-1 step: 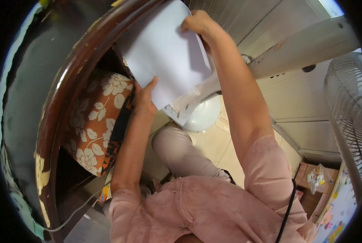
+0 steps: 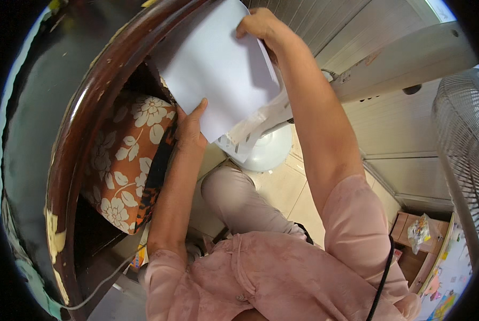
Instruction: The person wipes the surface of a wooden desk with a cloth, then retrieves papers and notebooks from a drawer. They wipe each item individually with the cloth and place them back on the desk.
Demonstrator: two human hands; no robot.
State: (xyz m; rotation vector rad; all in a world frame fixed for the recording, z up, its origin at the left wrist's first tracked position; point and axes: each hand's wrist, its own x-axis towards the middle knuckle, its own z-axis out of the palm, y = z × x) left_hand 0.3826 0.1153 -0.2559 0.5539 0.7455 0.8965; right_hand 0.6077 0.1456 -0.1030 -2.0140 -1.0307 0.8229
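Two edges of the white paper are pinched, the lower left by the left hand, the upper right by the right hand, both arms extended. It is held near a brown wooden rim; pale floor tiles and a fan are seen.

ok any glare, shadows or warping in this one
Head view: a glare streak on the glossy brown rim; head view: a soft shadow on the paper beside the right hand; head view: black corners, and the fan looks stretched near the edge.
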